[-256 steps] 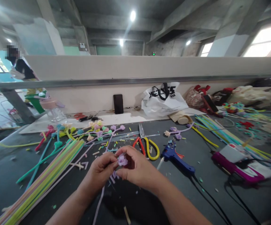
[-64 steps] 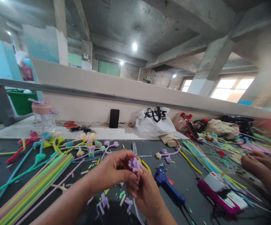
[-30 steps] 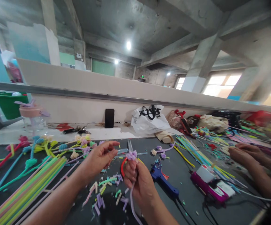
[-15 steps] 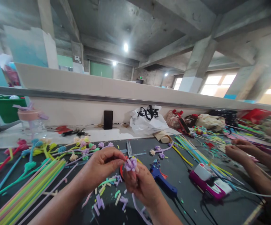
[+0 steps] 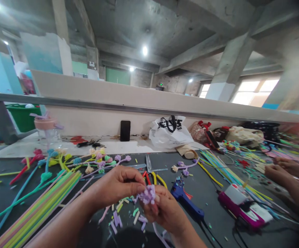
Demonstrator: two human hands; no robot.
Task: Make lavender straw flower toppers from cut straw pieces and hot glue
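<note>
A small purple chenille flower (image 5: 147,194) is between my two hands in the middle of the view. My right hand (image 5: 166,208) grips it from below, its fingers curled round the base. Thumb and forefinger of my left hand (image 5: 121,186) are pinched together at the flower's upper left edge. Below my right hand runs a purple chenille stem (image 5: 160,235); whether it joins the flower is hidden. Cut purple pieces (image 5: 116,219) lie on the dark table under my hands. Scissors (image 5: 148,163) lie just beyond, with red and yellow handles partly behind my fingers.
A blue glue gun (image 5: 188,203) and a purple power strip (image 5: 242,208) with cables lie to the right. Colourful chenille stems (image 5: 41,210) fill the left. A phone (image 5: 125,131) leans on the back wall beside a white bag (image 5: 168,132). Another person's hands (image 5: 284,175) work at far right.
The view has shifted, so things on the table appear further right. The flower has turned and shows more of its petals; my left fingers remain at its edge.
</note>
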